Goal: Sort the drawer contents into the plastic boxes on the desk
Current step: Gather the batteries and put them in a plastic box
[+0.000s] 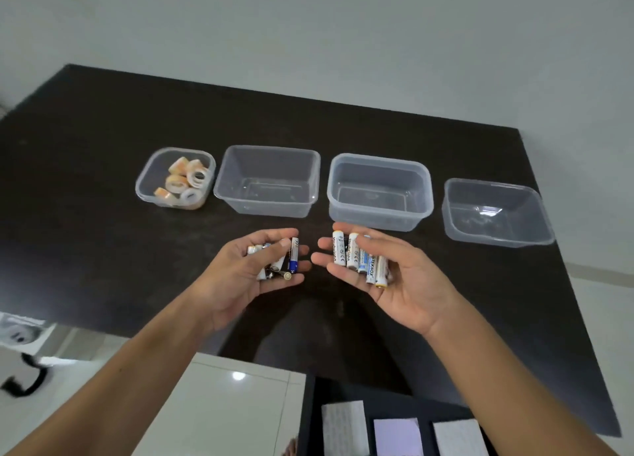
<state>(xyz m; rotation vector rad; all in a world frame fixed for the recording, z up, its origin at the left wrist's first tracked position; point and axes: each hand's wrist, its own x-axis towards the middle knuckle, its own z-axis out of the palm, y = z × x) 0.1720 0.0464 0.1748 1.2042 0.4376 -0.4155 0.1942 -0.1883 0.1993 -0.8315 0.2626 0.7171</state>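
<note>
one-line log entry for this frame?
left hand: holds batteries | right hand: holds batteries | tape rolls: leftmost box | other boxes: empty

Drawer (394, 421) cut by bottom edge; left-edge objects (20, 359) blurred

Four clear plastic boxes (379, 191) are sitting in a row on the desk (103, 232), their smooth walls glinting. The desk is showing a dark, matt, faintly speckled top. Glossy tape rolls (185, 184) are lying in the box nearest its left edge. The batteries (360, 260) are gleaming with slick printed wrappers and metal ends.
</note>
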